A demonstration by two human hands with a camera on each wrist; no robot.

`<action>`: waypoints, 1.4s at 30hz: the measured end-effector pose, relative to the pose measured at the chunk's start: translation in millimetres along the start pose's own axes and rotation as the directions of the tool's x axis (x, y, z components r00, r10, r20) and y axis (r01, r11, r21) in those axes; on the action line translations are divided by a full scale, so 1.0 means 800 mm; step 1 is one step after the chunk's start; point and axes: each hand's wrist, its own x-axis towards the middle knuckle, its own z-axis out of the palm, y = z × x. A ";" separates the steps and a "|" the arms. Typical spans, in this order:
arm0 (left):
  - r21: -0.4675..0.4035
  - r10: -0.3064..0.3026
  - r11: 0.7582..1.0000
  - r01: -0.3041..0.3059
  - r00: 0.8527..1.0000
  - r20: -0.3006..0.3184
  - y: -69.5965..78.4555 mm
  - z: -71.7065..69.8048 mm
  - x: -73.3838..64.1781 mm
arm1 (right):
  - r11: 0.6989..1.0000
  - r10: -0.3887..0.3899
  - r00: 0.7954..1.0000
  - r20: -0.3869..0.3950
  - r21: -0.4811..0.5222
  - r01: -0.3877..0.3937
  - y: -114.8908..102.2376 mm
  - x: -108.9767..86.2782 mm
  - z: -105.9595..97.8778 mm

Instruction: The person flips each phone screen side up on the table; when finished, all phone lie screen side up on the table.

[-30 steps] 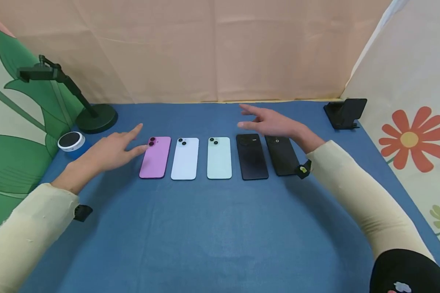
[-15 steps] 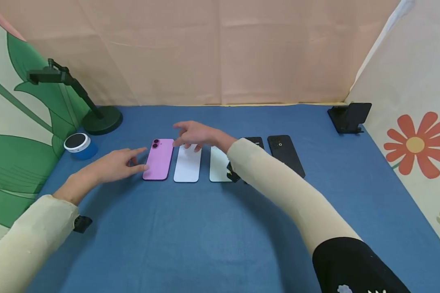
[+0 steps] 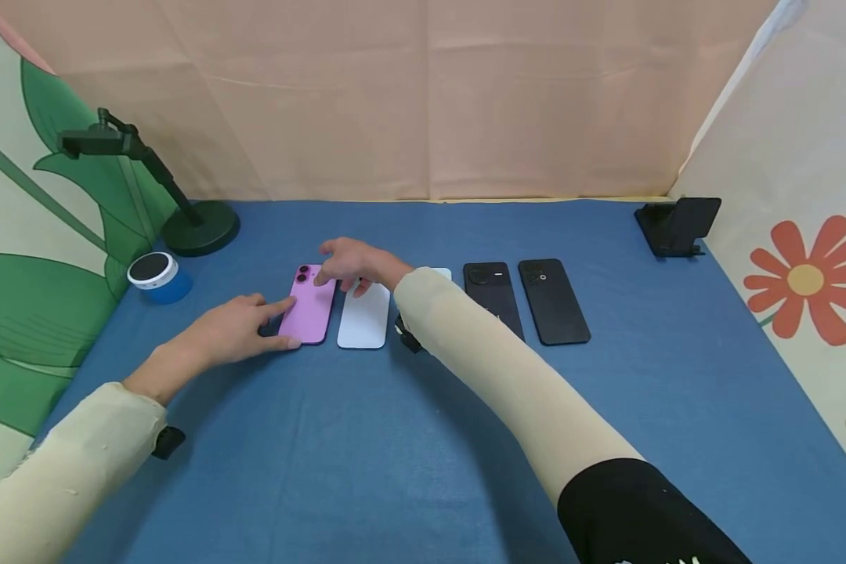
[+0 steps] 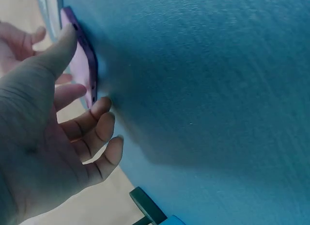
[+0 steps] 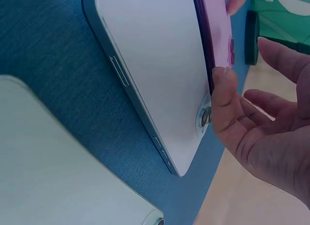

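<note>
A pink-purple phone (image 3: 312, 316) lies back up at the left end of a row on the blue table. My left hand (image 3: 234, 332) is at its left side, thumb by the lower left corner and index finger at the left edge. In the left wrist view, the other fingers of that hand (image 4: 53, 118) are loosely bent. My right hand (image 3: 358, 263) reaches over the top of a pale lilac phone (image 3: 363, 323), its thumb at the pink phone's upper right edge. The right wrist view shows a fingertip of this hand (image 5: 271, 128) by that edge, beside the lilac phone's camera.
A mint phone (image 5: 48, 157) is mostly behind my right sleeve in the head view. Two black phones (image 3: 492, 294) (image 3: 553, 301) lie further right. A lamp-like black stand (image 3: 200, 227) and a blue-and-white round container (image 3: 160, 278) stand left; a small black stand (image 3: 677, 227) is back right.
My right hand has swept left from above the black phones to the pink phone's right side. My left hand has shifted slightly right, its thumb lowering to the pink phone's lower corner.
</note>
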 end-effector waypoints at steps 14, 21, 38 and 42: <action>0.011 -0.010 1.000 0.010 1.000 -0.003 0.000 0.012 0.000 | 0.997 0.045 0.999 -0.025 0.063 -0.044 0.007 0.011 -0.001; -0.012 -0.011 1.000 0.010 1.000 -0.005 0.000 0.015 0.000 | 0.982 0.031 0.999 0.007 0.186 -0.032 0.002 0.015 0.000; -0.040 -0.023 0.999 0.024 1.000 0.019 -0.001 0.015 0.004 | 0.928 0.009 0.999 0.046 0.371 -0.025 0.016 0.032 -0.007; -0.063 -0.015 0.998 0.015 1.000 -0.003 -0.003 0.016 0.003 | 0.914 -0.005 0.996 0.089 0.405 -0.031 0.014 0.034 0.001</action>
